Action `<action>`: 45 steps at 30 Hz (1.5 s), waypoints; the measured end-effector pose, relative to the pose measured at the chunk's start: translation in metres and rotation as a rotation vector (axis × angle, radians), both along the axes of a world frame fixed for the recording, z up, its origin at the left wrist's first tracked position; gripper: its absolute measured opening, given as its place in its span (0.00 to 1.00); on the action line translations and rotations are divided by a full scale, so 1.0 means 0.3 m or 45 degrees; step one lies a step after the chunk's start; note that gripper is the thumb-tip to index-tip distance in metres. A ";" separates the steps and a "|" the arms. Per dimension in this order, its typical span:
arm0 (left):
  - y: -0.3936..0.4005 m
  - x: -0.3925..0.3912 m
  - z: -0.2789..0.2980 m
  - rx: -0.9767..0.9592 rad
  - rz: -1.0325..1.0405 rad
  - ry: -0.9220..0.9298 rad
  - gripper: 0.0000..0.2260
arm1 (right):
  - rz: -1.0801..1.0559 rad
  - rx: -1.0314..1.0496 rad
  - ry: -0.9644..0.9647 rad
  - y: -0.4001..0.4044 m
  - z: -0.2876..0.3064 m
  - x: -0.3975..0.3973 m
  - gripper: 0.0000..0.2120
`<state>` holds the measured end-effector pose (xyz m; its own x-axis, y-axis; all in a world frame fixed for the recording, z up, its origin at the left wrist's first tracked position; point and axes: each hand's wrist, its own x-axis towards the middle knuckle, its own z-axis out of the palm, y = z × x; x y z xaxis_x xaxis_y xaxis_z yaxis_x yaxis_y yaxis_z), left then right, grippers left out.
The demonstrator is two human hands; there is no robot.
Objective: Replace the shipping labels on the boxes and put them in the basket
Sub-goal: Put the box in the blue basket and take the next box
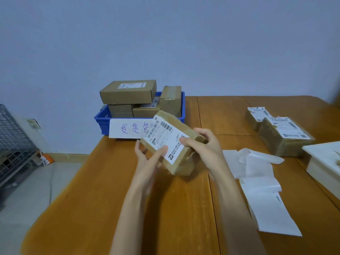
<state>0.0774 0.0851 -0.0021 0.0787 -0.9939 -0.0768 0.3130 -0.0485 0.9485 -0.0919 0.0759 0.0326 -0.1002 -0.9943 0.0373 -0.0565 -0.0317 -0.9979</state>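
Observation:
I hold a brown cardboard box (181, 133) tilted above the wooden table (128, 190), its white shipping label (166, 139) facing up. My left hand (149, 159) grips the box's near left end, thumb lying on the label. My right hand (204, 146) grips its right end, thumb on the label's right edge. Behind the box stands the blue basket (103, 120), filled with several labelled cardboard boxes (128, 92). A white handwritten paper sign (127, 128) hangs on the basket's front.
Two more labelled boxes (284, 138) lie at the right of the table. Crumpled backing papers (257, 162) and white label sheets (272, 208) are spread right of my right arm. A white tray (323, 162) sits at the right edge. A dark wire crate (12, 138) stands at left.

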 end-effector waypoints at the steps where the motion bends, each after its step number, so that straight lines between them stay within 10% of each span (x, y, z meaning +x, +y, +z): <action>1: -0.035 0.036 0.011 -0.060 0.043 -0.052 0.52 | 0.048 -0.012 -0.011 -0.032 0.013 0.026 0.33; 10: -0.408 0.263 0.142 -0.342 0.375 -0.402 0.47 | 0.095 -0.397 0.066 -0.457 0.153 0.268 0.24; 17: -0.650 0.409 0.165 -0.396 0.562 -0.718 0.33 | 0.094 -0.442 0.068 -0.688 0.186 0.400 0.46; 33: -0.734 0.571 0.048 0.102 0.694 -1.429 0.35 | 0.048 -0.459 0.559 -0.801 -0.011 0.635 0.48; 45: -0.772 0.684 0.042 0.117 0.726 -1.577 0.32 | -0.091 -0.242 0.574 -0.783 -0.047 0.715 0.24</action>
<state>0.2825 -0.1465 0.0106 0.5374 -0.7956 0.2796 -0.7336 -0.2775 0.6204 0.1225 -0.1591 0.0185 -0.1000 -0.9569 0.2727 -0.4902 -0.1911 -0.8504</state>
